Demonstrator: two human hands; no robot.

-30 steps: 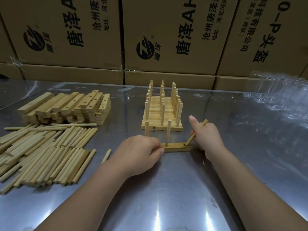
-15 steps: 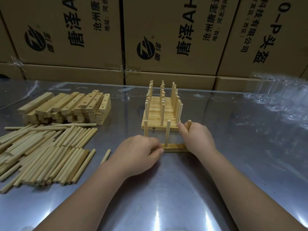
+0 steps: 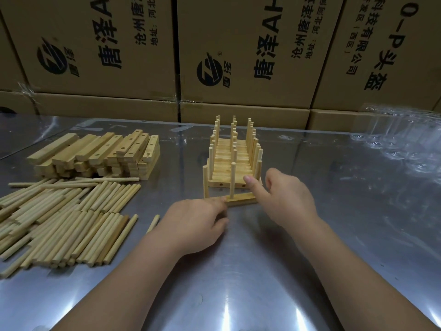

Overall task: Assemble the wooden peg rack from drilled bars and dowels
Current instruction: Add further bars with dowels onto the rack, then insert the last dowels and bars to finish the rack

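Steel counter [image 3: 262, 271], seen from above and behind the hands.

A drilled bar [image 3: 242, 200] is laid flat on the counter, near the middle, just in front of the finished rack [image 3: 230, 161]. Its left end is grasped by the left hand [image 3: 194, 219]: the fingers [image 3: 214, 199] are curled round that end, with the forefinger laid along the top. Two pegs are seen standing upright in the bar, a left dowel [image 3: 205, 181] near the left hand and a middle dowel [image 3: 232, 180].

The right hand [image 3: 288, 201] is held at the bar's right end, with the thumb [image 3: 249, 181] stretched out toward the middle dowel and one finger raised behind it. The remaining fingers are hidden by the back of the hand, so whether anything is grasped there cannot be told.

To the left at the back, a stack of bars [image 3: 100, 155] is piled. Nearer, a heap of dowels [image 3: 62, 220] is spread out, and a stray dowel [image 3: 152, 223] lies just beside the left wrist. Clear plastic [image 3: 405, 144] is noted at the far right. Printed cardboard boxes [image 3: 250, 51] are stacked along the back edge.
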